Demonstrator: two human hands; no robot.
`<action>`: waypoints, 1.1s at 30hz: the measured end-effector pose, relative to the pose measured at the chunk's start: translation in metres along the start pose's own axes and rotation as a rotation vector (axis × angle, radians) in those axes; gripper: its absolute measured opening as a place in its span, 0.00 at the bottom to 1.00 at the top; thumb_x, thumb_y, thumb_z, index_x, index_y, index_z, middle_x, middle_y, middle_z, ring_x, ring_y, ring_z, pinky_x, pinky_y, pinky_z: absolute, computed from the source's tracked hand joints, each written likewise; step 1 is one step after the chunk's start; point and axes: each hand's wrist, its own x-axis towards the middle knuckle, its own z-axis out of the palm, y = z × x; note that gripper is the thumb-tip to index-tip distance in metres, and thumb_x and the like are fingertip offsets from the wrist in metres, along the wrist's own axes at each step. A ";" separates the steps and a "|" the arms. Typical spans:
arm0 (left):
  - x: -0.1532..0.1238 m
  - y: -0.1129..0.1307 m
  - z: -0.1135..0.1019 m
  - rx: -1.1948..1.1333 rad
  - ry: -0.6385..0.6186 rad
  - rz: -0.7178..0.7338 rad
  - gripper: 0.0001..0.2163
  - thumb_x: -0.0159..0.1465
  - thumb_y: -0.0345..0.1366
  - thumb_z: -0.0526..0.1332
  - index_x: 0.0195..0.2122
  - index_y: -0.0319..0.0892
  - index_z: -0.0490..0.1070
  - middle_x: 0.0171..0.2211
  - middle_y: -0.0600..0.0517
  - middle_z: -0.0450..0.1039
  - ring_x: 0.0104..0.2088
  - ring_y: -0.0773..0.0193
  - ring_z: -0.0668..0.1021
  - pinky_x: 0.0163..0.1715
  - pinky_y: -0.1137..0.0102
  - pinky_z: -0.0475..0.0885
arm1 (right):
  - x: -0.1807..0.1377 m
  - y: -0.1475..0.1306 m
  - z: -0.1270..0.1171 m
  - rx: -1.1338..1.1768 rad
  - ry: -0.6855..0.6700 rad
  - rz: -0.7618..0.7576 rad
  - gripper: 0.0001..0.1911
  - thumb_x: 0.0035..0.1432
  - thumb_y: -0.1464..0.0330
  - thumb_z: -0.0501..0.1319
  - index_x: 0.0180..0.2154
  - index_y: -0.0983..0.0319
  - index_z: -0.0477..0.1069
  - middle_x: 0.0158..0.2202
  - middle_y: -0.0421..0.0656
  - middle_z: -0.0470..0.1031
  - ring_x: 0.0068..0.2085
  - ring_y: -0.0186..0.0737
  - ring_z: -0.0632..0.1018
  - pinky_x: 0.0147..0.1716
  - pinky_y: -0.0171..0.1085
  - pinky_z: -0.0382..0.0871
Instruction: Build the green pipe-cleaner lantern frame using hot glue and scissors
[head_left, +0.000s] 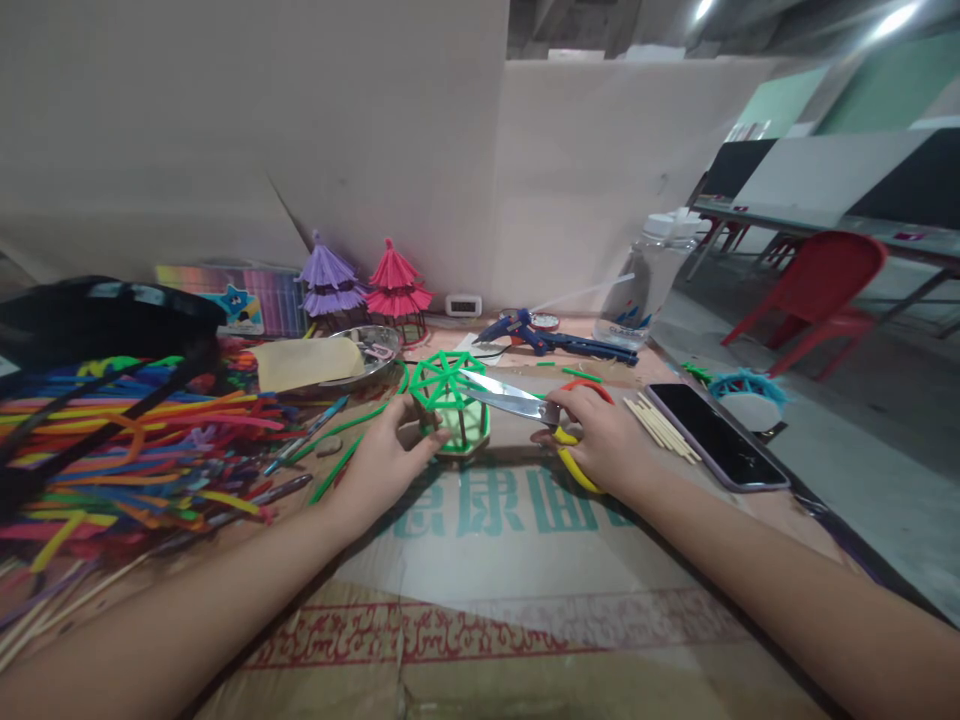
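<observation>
A small green pipe-cleaner pavilion (448, 402) stands on a flattened cardboard sheet (480, 560). My left hand (386, 455) grips its base from the left, thumb and fingers pressed against it. My right hand (596, 435) is closed in the yellow and red handles of a pair of scissors (517, 400). The steel blades point left and reach the pavilion's roof edge.
A heap of coloured pipe cleaners (127, 450) lies at left, with a black bag (97, 320) behind. Purple (328, 280) and pink (396, 285) paper pavilions, a blue glue gun (540, 335), a water bottle (649, 285), wooden sticks (664, 425) and a phone (712, 435) surround the work.
</observation>
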 end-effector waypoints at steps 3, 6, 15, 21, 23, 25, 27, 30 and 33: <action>0.001 0.000 0.000 0.014 0.002 -0.009 0.11 0.65 0.41 0.65 0.44 0.44 0.68 0.43 0.51 0.76 0.47 0.60 0.79 0.52 0.63 0.74 | 0.000 0.001 0.001 -0.001 -0.004 0.003 0.12 0.63 0.57 0.63 0.43 0.57 0.71 0.39 0.45 0.77 0.37 0.44 0.76 0.35 0.39 0.66; 0.001 0.000 0.000 0.021 0.005 -0.014 0.12 0.65 0.42 0.65 0.44 0.44 0.68 0.42 0.51 0.75 0.46 0.59 0.79 0.51 0.62 0.74 | -0.001 0.001 0.001 -0.006 0.009 0.008 0.12 0.63 0.57 0.63 0.42 0.57 0.71 0.38 0.44 0.77 0.35 0.43 0.76 0.33 0.38 0.65; 0.001 0.003 0.000 0.029 0.001 -0.018 0.11 0.64 0.41 0.64 0.43 0.43 0.67 0.42 0.50 0.76 0.45 0.59 0.80 0.50 0.62 0.75 | -0.002 0.004 0.001 0.014 0.020 -0.009 0.12 0.63 0.56 0.63 0.39 0.57 0.73 0.32 0.41 0.77 0.32 0.40 0.75 0.32 0.37 0.63; 0.003 0.000 -0.001 0.035 0.016 -0.076 0.12 0.63 0.42 0.65 0.43 0.42 0.68 0.42 0.48 0.77 0.45 0.56 0.80 0.48 0.61 0.75 | 0.001 0.004 0.001 0.010 0.016 0.071 0.17 0.62 0.53 0.63 0.45 0.58 0.71 0.36 0.44 0.75 0.33 0.44 0.75 0.32 0.39 0.65; 0.003 -0.002 -0.002 0.060 0.028 -0.069 0.14 0.64 0.44 0.65 0.45 0.42 0.68 0.44 0.47 0.78 0.47 0.55 0.80 0.51 0.59 0.74 | 0.002 0.004 0.000 -0.011 0.029 0.080 0.18 0.61 0.52 0.63 0.46 0.58 0.70 0.38 0.45 0.75 0.36 0.46 0.75 0.33 0.41 0.66; 0.003 -0.005 -0.003 0.074 0.036 -0.055 0.17 0.64 0.46 0.64 0.48 0.42 0.69 0.46 0.46 0.78 0.48 0.54 0.80 0.53 0.58 0.73 | 0.003 0.004 -0.001 -0.012 0.030 0.067 0.18 0.62 0.53 0.63 0.45 0.58 0.70 0.39 0.46 0.75 0.37 0.47 0.75 0.34 0.41 0.66; 0.003 -0.006 -0.002 0.046 0.031 -0.048 0.18 0.64 0.47 0.64 0.50 0.43 0.69 0.47 0.46 0.78 0.49 0.54 0.80 0.53 0.59 0.74 | 0.003 0.003 -0.001 -0.004 0.034 0.041 0.17 0.62 0.53 0.62 0.45 0.58 0.70 0.39 0.46 0.75 0.38 0.47 0.76 0.35 0.42 0.67; 0.002 -0.005 -0.001 -0.006 0.003 -0.041 0.15 0.64 0.46 0.64 0.47 0.44 0.69 0.46 0.47 0.79 0.48 0.55 0.81 0.51 0.61 0.75 | 0.002 0.002 -0.001 -0.007 0.049 0.009 0.16 0.63 0.53 0.62 0.44 0.58 0.71 0.39 0.47 0.75 0.40 0.48 0.76 0.36 0.41 0.67; -0.001 0.000 0.000 -0.043 -0.034 -0.041 0.12 0.65 0.45 0.64 0.44 0.44 0.68 0.44 0.49 0.78 0.47 0.57 0.80 0.50 0.63 0.76 | 0.001 0.002 -0.001 -0.021 0.081 -0.001 0.16 0.62 0.55 0.63 0.45 0.58 0.71 0.39 0.47 0.76 0.40 0.48 0.76 0.35 0.41 0.67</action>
